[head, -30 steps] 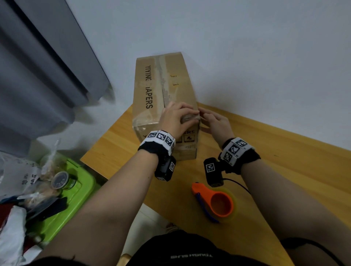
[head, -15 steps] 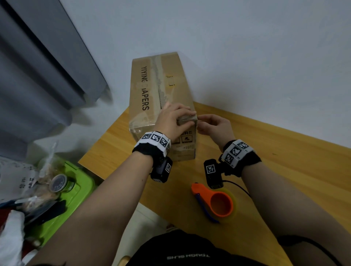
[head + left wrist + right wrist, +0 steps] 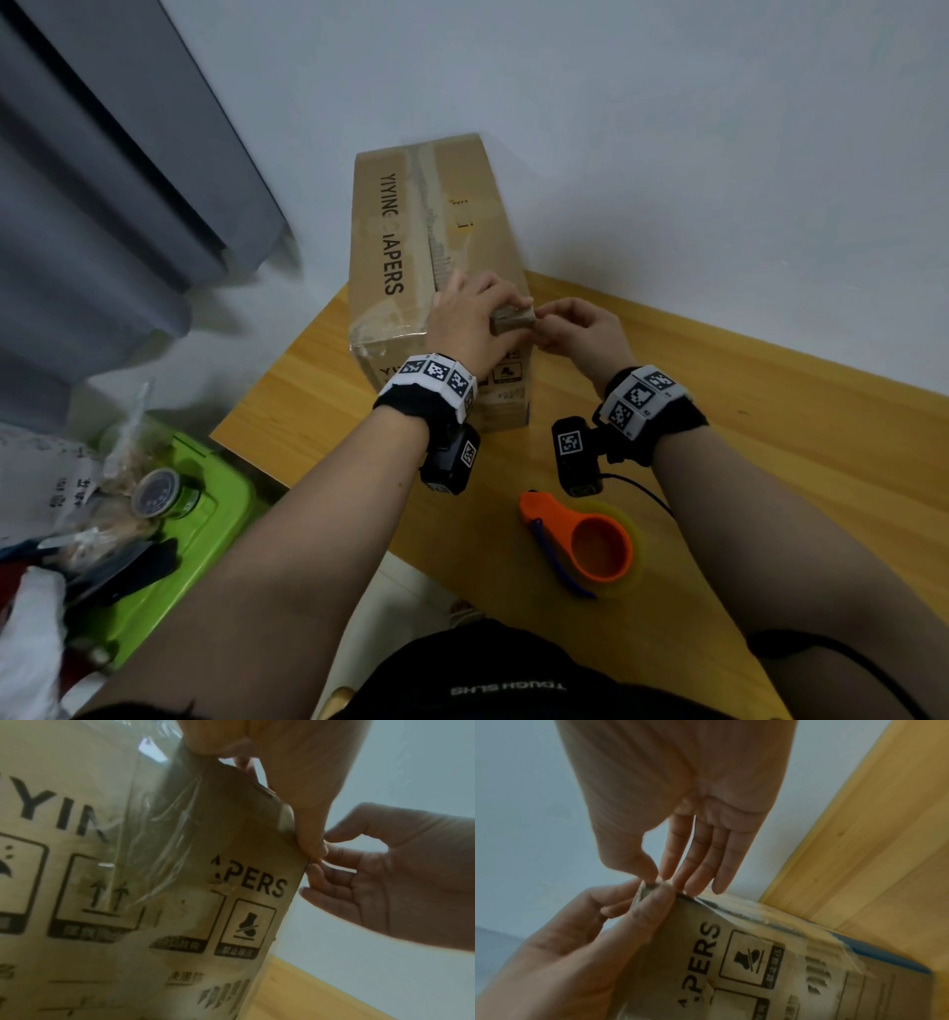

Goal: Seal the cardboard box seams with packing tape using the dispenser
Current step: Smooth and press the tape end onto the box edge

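A tall cardboard box [image 3: 411, 231] printed "DIAPERS" stands on the wooden table [image 3: 770, 462], with old clear tape [image 3: 159, 833] wrinkled down its front. My left hand [image 3: 472, 318] grips the box's near right top corner, thumb on the front face [image 3: 295, 770]. My right hand [image 3: 580, 329] pinches that same corner between thumb and forefinger, its other fingers straight [image 3: 680, 801]. What exactly the pinch holds is too small to tell. The orange tape dispenser [image 3: 590, 545] lies on the table near my body, with neither hand on it.
A white wall stands right behind the box. The table's left edge [image 3: 287, 390] drops off beside the box. Below it sits a green bin [image 3: 205, 514] heaped with bags and a round tin. A grey curtain [image 3: 102, 205] hangs at left.
My right hand's fingers have gone from lying straight against the corner to pinching it. My left hand has kept its hold on the corner.
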